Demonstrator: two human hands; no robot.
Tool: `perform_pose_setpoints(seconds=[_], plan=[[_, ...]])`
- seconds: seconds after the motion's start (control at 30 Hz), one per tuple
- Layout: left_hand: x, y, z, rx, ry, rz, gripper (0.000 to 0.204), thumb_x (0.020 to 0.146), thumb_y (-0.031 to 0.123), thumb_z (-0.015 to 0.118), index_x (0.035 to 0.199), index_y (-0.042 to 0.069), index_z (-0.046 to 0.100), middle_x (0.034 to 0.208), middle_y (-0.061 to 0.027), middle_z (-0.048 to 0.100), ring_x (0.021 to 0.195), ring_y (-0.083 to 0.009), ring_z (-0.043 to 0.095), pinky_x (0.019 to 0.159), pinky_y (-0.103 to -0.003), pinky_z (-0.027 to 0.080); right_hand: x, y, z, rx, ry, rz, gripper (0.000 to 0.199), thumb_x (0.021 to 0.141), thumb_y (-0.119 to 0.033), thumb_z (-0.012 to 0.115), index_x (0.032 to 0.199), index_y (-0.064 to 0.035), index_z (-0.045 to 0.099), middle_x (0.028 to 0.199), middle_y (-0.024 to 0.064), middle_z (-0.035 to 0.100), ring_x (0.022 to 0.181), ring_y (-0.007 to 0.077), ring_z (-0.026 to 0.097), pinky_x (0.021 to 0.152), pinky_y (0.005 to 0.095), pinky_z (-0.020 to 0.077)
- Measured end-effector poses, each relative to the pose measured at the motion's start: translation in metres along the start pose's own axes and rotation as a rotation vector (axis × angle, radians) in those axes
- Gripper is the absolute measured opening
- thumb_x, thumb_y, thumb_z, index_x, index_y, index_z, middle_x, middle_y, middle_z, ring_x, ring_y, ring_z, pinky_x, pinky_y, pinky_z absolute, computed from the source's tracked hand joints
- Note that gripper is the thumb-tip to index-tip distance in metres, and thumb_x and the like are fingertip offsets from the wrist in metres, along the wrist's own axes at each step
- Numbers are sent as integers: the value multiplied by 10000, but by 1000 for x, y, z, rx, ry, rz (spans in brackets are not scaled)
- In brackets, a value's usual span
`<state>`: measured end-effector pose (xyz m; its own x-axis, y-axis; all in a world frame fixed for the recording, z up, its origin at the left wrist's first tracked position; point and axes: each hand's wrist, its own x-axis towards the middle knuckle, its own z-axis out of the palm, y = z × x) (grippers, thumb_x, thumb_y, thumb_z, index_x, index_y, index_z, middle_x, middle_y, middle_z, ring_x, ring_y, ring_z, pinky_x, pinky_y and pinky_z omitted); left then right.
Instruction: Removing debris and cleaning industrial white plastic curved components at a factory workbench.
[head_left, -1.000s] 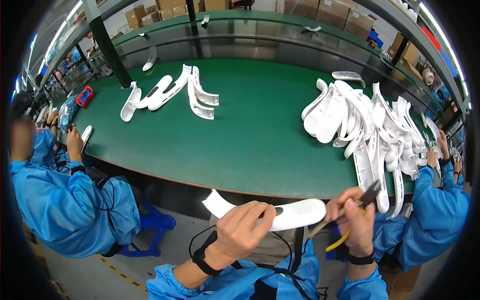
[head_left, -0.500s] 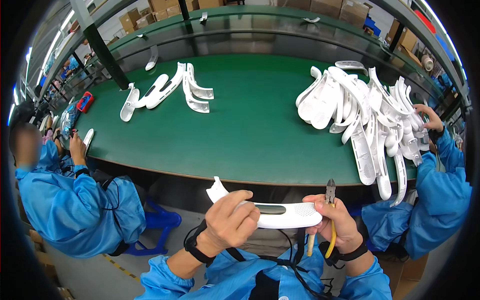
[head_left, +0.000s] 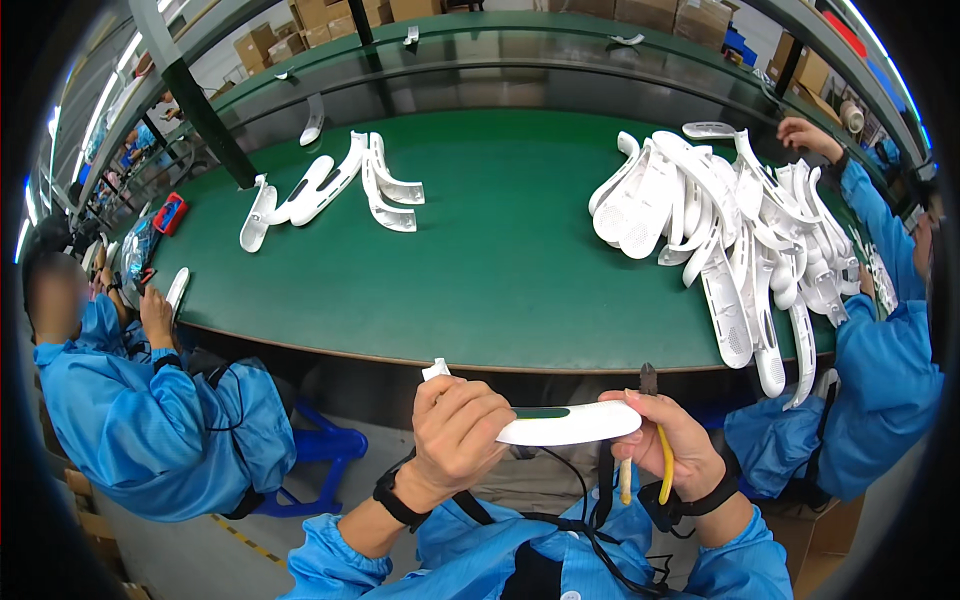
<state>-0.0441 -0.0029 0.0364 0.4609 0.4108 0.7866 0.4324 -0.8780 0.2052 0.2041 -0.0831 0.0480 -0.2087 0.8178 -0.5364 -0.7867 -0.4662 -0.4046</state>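
Observation:
A long curved white plastic part (head_left: 562, 424) with a dark slot in its top face is held level in front of my chest, just below the near edge of the green table (head_left: 500, 270). My left hand (head_left: 458, 432) is wrapped around its left half. My right hand (head_left: 672, 446) supports its right end and also grips yellow-handled cutting pliers (head_left: 652, 440), jaws pointing up, handles hanging down.
A big heap of the same white parts (head_left: 730, 225) lies on the table's right side, a small group (head_left: 330, 185) at the far left. One blue-coated person (head_left: 150, 420) sits on my left, another (head_left: 880, 330) on my right reaches into the heap. Cardboard boxes stand behind.
The white part has been pulled closer to my chest and turned level. My right hand with the pliers has come in from the right onto the part's end.

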Motion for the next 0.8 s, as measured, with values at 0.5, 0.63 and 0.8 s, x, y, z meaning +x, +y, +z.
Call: perform_pose_setpoints(seconds=[0.5,0.63,0.8], plan=[[-6,-2,5,-110,34,-83,447,576,-11,832,815,123,477,858,-23,613,947,-243,648,860,-389,386,-1,7,1,-124,7,-129,295,927,-127,625,1140,75,605,899,155,668,708,193,617,580,336,507],[-8,-3,9,-140,45,-124,440,577,-10,829,804,121,475,858,-25,615,942,-246,646,860,-390,393,3,8,-2,-79,7,-111,291,933,-148,617,1126,70,616,892,152,682,686,191,629,573,329,509],[-5,-3,11,-168,85,-158,419,566,-1,817,891,89,567,869,-24,630,935,-242,644,877,-399,397,6,8,-9,-35,-57,-72,307,935,-162,619,1121,83,605,905,160,678,685,193,628,581,326,509]])
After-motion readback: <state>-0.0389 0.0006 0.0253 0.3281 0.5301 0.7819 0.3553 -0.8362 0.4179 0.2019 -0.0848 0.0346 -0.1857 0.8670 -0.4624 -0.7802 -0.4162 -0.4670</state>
